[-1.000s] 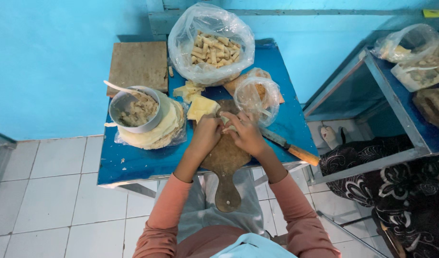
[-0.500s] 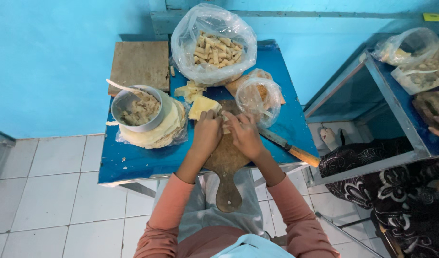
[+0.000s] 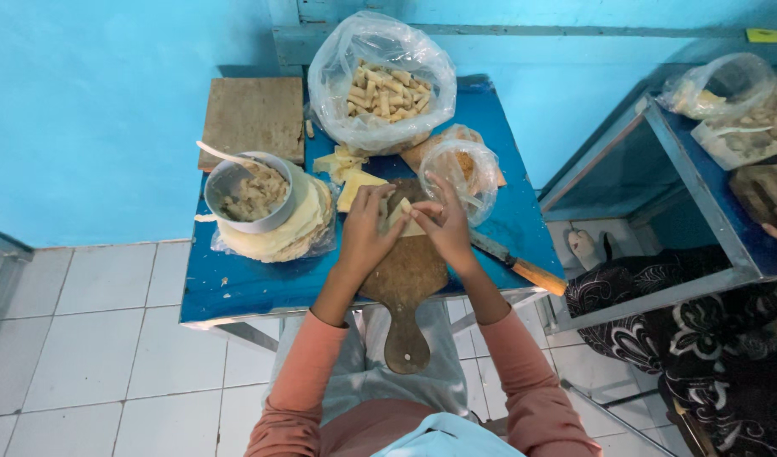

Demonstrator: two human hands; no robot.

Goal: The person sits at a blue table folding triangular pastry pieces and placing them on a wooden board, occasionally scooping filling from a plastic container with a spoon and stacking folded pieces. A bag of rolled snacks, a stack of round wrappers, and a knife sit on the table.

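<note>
Both hands (image 3: 405,222) now fold wrapper (image 3: 403,217) diagonally.

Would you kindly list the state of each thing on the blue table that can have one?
left hand: fingers pressed on the pale wrapper
right hand: fingertips folding the same wrapper
pale wrapper: partly folded, on the wooden paddle board
wooden paddle board: flat, handle overhanging the table edge
large clear bag: open, holding finished rolls
metal bowl: filled, spoon in it, resting on the wrapper stack
knife: lying flat, untouched
</note>
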